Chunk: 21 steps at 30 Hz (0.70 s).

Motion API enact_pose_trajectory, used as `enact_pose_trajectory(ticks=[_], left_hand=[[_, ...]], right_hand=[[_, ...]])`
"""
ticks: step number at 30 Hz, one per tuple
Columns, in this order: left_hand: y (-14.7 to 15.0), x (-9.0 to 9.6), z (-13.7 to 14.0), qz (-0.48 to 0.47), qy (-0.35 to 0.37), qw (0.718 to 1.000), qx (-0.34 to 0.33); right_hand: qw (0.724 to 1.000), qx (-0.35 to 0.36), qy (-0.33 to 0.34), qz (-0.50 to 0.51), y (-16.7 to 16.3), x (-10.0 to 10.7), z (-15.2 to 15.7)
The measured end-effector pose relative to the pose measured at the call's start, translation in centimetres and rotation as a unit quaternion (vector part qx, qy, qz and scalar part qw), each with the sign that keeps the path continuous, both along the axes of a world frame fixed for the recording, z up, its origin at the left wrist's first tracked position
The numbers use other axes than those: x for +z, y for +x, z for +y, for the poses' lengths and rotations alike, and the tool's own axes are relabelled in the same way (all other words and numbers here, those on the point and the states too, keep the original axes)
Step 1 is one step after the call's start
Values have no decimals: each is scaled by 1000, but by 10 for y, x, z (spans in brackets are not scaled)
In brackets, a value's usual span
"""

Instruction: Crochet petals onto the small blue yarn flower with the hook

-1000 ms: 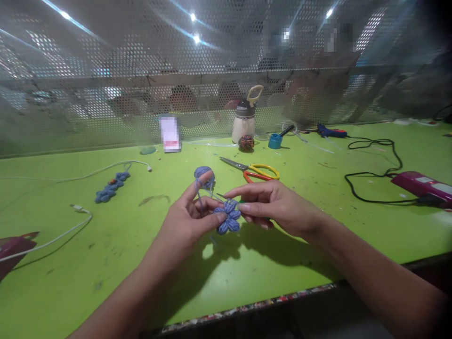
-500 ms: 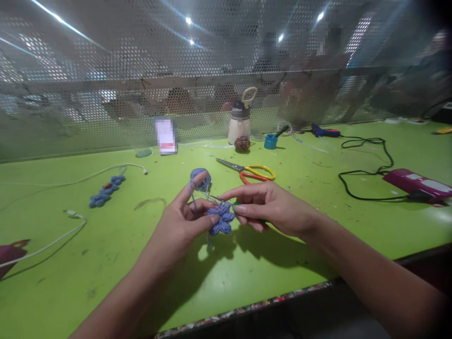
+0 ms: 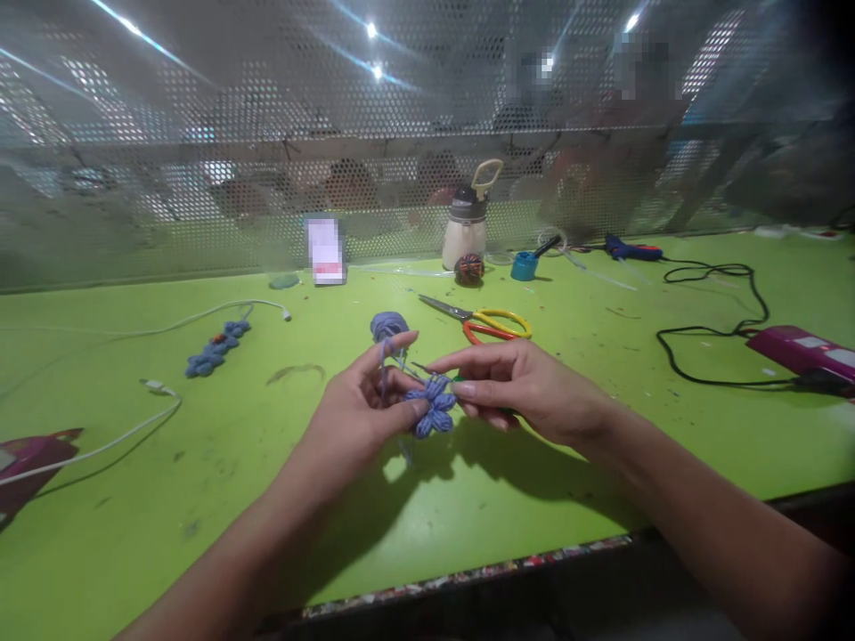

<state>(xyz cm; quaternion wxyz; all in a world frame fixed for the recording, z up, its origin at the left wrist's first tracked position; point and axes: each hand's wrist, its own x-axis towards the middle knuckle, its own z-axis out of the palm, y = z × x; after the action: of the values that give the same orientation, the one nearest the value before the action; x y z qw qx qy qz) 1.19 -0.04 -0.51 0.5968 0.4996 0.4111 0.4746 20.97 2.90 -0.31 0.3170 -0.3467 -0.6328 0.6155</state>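
My right hand (image 3: 525, 392) pinches a thin tool (image 3: 420, 368); its shaft pokes past my index fingertip, but most of its green grip is hidden by my fingers. My left hand (image 3: 367, 401) is closed on the blue yarn flower (image 3: 439, 417) at mid-frame, thumb covering part of it, a strand looped over the raised index finger. I can't make out where the tool meets the stitches. A maroon object (image 3: 33, 458) is cut off by the left edge, a purple box (image 3: 805, 352) by the right.

The counter (image 3: 500, 516) ends in a speckled edge rising from bottom centre towards the right, under my right forearm. There's room left of my left forearm, as far as the white cable (image 3: 158, 387).

Just above my hands lie the scissors (image 3: 463, 313), one handle partly covered, and the yarn ball (image 3: 387, 326). Behind the bottle (image 3: 464, 242), a perforated screen (image 3: 267, 182) closes off the back.
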Motion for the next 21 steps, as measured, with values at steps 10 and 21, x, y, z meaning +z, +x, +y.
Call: enact_pose_trajectory(ticks=[10, 21], left_hand=[[3, -13, -4, 346, 255, 902, 46], [9, -15, -5, 199, 268, 933, 134]], right_hand=[[999, -38, 5, -29, -11, -3, -5], [974, -112, -63, 186, -23, -11, -14]])
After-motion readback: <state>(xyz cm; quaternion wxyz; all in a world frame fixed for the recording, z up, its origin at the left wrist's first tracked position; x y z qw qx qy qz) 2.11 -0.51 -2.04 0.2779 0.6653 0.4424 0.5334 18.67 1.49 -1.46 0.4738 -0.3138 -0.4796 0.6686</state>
